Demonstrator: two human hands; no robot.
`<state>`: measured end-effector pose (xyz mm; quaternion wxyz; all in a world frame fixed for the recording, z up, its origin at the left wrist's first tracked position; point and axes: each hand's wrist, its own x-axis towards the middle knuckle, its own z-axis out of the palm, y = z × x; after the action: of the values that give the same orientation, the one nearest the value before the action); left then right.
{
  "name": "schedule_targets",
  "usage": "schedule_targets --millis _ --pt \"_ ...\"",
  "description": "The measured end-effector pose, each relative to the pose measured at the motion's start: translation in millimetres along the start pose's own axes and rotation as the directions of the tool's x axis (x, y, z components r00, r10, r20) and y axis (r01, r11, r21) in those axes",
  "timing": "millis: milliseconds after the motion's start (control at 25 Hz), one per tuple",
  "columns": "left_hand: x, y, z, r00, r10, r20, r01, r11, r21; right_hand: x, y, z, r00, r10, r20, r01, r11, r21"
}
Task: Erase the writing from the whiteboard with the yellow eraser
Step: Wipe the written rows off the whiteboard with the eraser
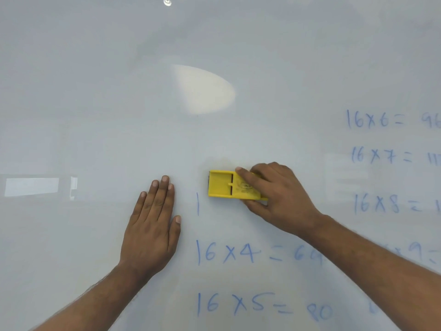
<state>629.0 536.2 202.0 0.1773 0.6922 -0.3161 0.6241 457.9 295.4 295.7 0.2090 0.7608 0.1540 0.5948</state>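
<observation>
The whiteboard [95,103] fills the whole head view. My right hand [276,194] grips the yellow eraser [222,185] and presses it flat on the board at centre right. Just left of and below the eraser stands a single blue stroke "1" [197,204]. Blue sums remain below it: "16x4=64" [253,253] and "16x5=80" [260,305]. A second column at the right reads "16x6" [374,119], "16x7" [381,156] and "16x8" [386,204]; my right forearm hides part of a "x9" line. My left hand [152,223] lies flat on the board, fingers together, holding nothing.
The board's upper and left areas carry no writing. Bright reflections show on the glossy surface: an oval patch [202,89] above centre and a rectangular one [32,186] at the left edge. A small light spot [167,2] sits at the top.
</observation>
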Motion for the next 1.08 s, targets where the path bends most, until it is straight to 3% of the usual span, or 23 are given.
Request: schedule_targets --millis 160,440,640,760,960,1080 --pt "-0.8 -1.6 -0.5 1.000 0.003 0.003 -0.003 1.000 -0.001 11.7 -39.3 22.4 0.999 0.045 -0.021 -0.043 0.996 0.072" --pt "-9.4 -5.3 -2.5 1.000 -0.007 0.028 0.007 1.000 0.002 -38.4 -26.3 9.8 0.973 -0.197 0.120 0.197 0.980 0.018" --pt "-24.3 -1.9 0.2 0.998 -0.049 0.031 0.049 0.999 0.003 -18.2 -15.7 0.9 0.997 0.054 0.049 -0.055 0.998 0.029" --pt "-31.1 -2.9 1.9 0.998 -0.053 0.040 0.053 0.999 0.005 -10.7 -39.8 14.2 0.995 0.094 0.022 -0.096 0.993 0.075" --pt "-38.6 -5.1 2.5 0.998 -0.039 0.053 0.039 0.999 0.002 -50.9 -70.2 27.0 0.991 -0.089 0.104 0.079 0.992 0.096" --pt "-42.4 -5.6 2.6 0.997 -0.040 0.060 0.040 0.999 0.001 -74.9 -52.3 15.1 0.971 -0.176 0.163 0.162 0.982 0.095"
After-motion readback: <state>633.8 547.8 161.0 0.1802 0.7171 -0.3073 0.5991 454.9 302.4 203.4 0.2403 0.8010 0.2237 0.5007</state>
